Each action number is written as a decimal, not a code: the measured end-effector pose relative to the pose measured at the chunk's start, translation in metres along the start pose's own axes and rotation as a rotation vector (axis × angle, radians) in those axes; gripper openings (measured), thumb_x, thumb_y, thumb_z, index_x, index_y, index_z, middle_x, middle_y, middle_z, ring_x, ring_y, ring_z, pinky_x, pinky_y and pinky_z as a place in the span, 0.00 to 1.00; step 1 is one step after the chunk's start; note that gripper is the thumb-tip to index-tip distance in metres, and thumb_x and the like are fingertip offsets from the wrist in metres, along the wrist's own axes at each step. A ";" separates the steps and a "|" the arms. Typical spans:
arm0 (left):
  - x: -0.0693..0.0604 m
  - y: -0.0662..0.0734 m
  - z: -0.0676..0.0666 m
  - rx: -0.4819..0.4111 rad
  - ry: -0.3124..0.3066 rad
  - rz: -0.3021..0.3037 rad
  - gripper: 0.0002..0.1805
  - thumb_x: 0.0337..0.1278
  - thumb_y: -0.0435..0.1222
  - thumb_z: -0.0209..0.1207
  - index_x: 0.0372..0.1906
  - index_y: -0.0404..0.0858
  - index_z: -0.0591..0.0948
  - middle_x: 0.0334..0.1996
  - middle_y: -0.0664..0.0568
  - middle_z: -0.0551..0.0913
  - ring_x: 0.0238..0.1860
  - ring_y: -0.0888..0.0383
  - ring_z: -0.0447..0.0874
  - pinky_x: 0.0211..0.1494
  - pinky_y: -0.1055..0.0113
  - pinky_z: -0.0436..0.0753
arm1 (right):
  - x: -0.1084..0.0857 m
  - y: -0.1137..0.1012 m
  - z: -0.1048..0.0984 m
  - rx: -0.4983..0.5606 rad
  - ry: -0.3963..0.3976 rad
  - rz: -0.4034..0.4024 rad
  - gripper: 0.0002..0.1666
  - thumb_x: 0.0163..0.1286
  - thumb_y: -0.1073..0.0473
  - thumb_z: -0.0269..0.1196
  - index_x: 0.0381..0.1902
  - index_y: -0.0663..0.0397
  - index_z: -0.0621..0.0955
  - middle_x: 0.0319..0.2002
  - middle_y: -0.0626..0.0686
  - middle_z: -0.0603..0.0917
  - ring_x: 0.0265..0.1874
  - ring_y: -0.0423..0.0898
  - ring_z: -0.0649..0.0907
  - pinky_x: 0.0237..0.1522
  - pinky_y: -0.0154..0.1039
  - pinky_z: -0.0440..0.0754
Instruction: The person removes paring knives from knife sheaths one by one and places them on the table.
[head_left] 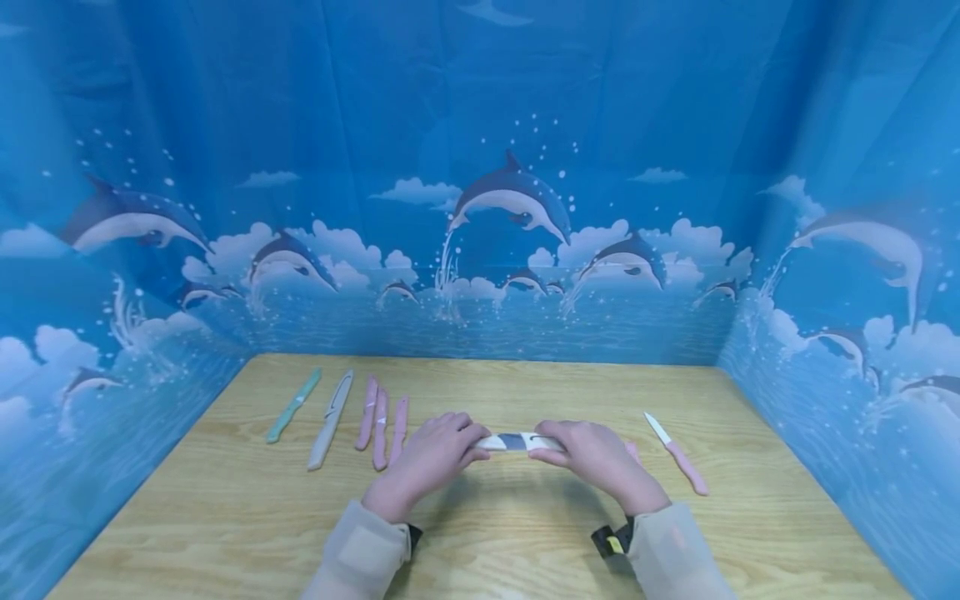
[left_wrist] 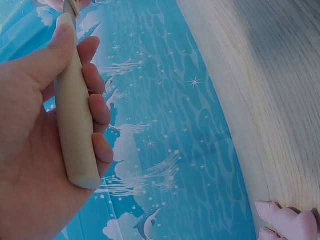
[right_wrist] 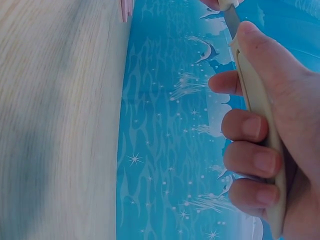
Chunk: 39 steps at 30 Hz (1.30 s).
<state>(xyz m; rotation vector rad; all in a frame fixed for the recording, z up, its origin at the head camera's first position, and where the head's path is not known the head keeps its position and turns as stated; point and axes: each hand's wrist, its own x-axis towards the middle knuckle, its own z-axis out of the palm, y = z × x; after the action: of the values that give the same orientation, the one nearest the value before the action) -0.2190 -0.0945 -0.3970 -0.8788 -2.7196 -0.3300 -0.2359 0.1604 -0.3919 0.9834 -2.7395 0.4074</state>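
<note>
My left hand (head_left: 435, 454) grips the cream handle (left_wrist: 77, 120) of a knife, fingers curled round it. In my right hand (head_left: 592, 457) is the knife's cream sheath (right_wrist: 256, 92), held along its length with the thumb near its mouth. Between the hands a bare stretch of grey blade (head_left: 512, 442) shows, its tip end hidden inside the sheath. Both hands hold the knife level above the wooden table (head_left: 495, 533). To the right lies a bare knife (head_left: 681, 458) with a pink handle; a small pink piece (head_left: 633, 451) is mostly hidden behind my right hand.
On the left of the table lie a green knife (head_left: 294, 406), a larger pale grey knife (head_left: 330, 421) and three pink knives (head_left: 381, 427), close to my left hand. Blue dolphin-print curtains (head_left: 487, 317) enclose the back and sides.
</note>
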 end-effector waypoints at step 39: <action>-0.001 -0.001 -0.005 -0.012 -0.007 -0.012 0.16 0.63 0.48 0.58 0.50 0.45 0.82 0.37 0.58 0.81 0.36 0.63 0.76 0.43 0.66 0.78 | -0.002 0.005 -0.001 0.014 -0.018 0.032 0.17 0.68 0.38 0.58 0.43 0.40 0.82 0.30 0.36 0.83 0.23 0.30 0.76 0.27 0.30 0.75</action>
<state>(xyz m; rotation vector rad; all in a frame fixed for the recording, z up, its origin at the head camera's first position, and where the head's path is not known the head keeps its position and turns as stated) -0.2174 -0.0970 -0.3931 -0.8693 -2.7326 -0.3465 -0.2380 0.1656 -0.3919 0.9531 -2.7752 0.4261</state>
